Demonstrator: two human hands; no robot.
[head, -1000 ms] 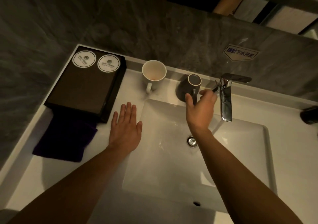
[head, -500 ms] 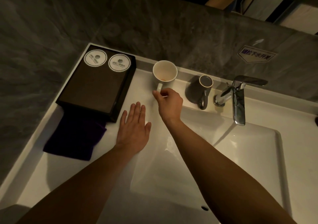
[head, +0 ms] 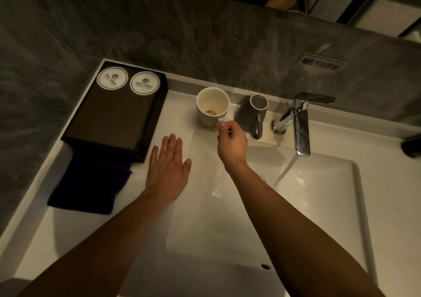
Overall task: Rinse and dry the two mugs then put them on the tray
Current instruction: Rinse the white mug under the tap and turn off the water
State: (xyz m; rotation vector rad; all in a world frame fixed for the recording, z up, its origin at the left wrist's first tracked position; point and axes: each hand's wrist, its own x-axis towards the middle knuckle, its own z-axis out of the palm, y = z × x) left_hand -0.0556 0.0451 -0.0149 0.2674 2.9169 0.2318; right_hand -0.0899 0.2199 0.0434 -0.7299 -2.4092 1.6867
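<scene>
White mug (head: 211, 107): on the white counter (head: 57, 228) behind the basin (head: 319, 205), mouth up, a brown residue inside at the bottom; whether its base sits flat cannot be told. Right hand (head: 232, 144): reaches across the basin, thumb and curled fingers pinched on the white mug's handle, which the hand mostly hides. Grey mug (head: 252, 112): just beside the white mug on its right, apart from it, pale rim, handle pointing toward the person, untouched. Left hand (head: 168, 166): palm down on the counter at the basin's left edge, fingers straight and close together, thumb spread aside, holding nothing. Tray (head: 109, 114): dark, rectangular, in the counter's back left corner, left of both mugs; two round white scalloped discs (head: 112, 78) lie side by side at its far end. Purple cloth (head: 88, 182): folded, on the counter, its far end tucked under the tray's near edge. Faucet (head: 300, 123): chrome, right of the grey mug, a water stream (head: 284, 171) running from its spout into the basin. Label (head: 320, 63): pale with printed characters, on the grey stone wall above the faucet.
</scene>
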